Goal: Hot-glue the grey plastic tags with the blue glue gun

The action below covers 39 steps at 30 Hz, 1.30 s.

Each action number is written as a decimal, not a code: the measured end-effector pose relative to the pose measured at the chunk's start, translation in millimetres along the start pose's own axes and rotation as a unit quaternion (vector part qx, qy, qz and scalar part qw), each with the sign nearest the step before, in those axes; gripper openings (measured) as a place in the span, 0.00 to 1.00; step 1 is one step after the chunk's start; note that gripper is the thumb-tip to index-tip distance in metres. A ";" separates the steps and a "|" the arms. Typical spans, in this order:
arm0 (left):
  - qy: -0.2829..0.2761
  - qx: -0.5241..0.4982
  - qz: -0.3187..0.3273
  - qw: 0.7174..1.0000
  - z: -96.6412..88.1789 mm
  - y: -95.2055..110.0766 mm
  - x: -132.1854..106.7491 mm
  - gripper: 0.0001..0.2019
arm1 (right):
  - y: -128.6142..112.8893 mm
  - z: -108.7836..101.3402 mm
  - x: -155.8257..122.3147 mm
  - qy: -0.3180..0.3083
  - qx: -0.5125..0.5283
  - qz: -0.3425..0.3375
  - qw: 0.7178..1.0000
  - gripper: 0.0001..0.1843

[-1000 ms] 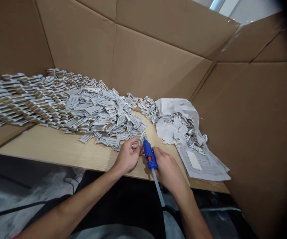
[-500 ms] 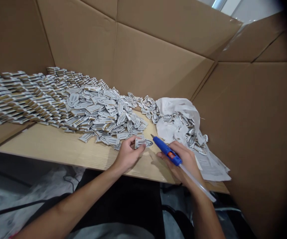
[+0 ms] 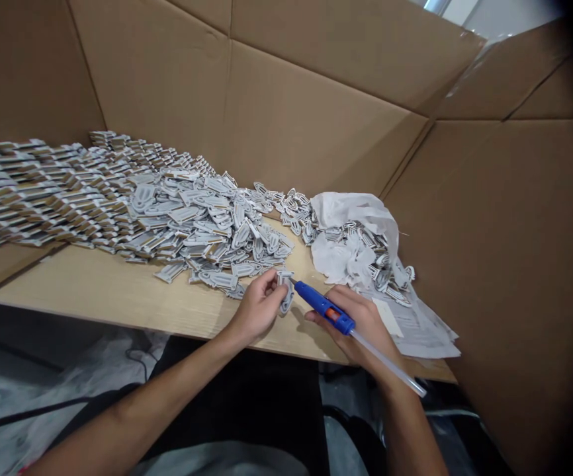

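Observation:
My left hand (image 3: 254,312) pinches a small grey plastic clip-shaped piece (image 3: 285,292), which stands nearly on end between the fingers. My right hand (image 3: 360,324) is shut around a slim blue hot-glue tool (image 3: 323,307) with an orange patch. A transparent glue stick (image 3: 386,362) runs out of its back end. The tool's pointed tip is right at the grey piece, and it seems to touch the piece's edge. Just beyond my left hand lies a large heap of similar grey pieces (image 3: 212,228), with stacked rows of them (image 3: 33,192) further left.
The heap lies on a pale wooden board (image 3: 118,284) whose front edge runs below my forearms. Tall cardboard walls (image 3: 291,112) rise behind and to the right. Crumpled white wrapping (image 3: 346,241) with more pieces and loose printed papers (image 3: 415,330) lie at the right.
The glue tool has swung from pointing forward to lying sideways, its tip now at the grey piece. My left hand has turned that piece on end.

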<state>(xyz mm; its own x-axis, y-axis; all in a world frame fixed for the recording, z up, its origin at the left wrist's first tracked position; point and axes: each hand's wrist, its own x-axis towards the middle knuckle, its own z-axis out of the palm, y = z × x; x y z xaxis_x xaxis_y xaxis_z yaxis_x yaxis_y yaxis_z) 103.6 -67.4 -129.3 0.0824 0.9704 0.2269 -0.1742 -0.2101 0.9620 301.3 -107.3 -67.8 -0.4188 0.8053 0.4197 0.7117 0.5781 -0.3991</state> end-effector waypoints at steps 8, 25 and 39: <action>-0.011 0.022 -0.009 1.000 -1.4 0.3 -1.6 0.09 | -0.6 2.7 0.9 -0.016 -0.006 0.014 1.000 0.17; -0.024 0.057 0.005 0.998 -2.6 0.5 -1.7 0.10 | 4.4 3.6 0.4 -0.025 -0.027 0.019 0.999 0.19; -0.019 0.058 0.014 0.998 -2.1 3.6 -2.8 0.10 | -2.8 2.4 0.5 -0.043 -0.030 0.028 0.998 0.18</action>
<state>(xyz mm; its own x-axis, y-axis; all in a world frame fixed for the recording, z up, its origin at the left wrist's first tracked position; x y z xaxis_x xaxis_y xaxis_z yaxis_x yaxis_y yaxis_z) 100.7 -70.6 -126.7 0.1162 0.9595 0.2566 -0.0632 -0.2507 0.9660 297.7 -108.2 -68.5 -0.4219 0.8460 0.3260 0.7669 0.5248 -0.3694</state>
